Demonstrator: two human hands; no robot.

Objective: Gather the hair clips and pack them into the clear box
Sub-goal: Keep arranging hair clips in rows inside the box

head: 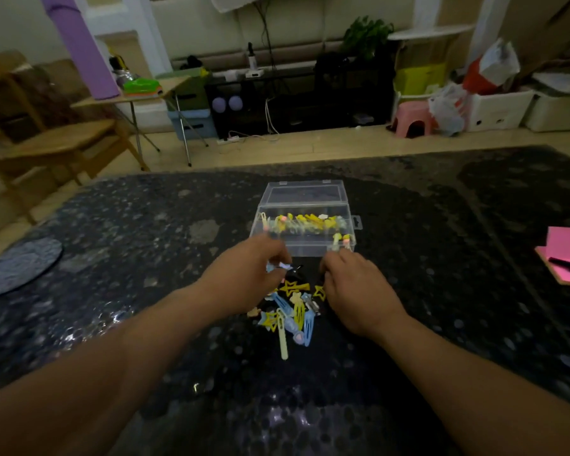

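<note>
Clear box (305,225), lid raised, on dark speckled table (112,258), clips already inside. Hair clips (292,311) heaped just before it, between both hands. Left hand (247,271) fingers curled, pinching a small clip. Right hand (352,284) fingers bent at pile's edge; hold unclear.

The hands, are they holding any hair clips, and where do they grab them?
The left hand pinches a small bluish clip at its fingertips; which part is too blurred to tell. The right hand cannot be told.
</note>
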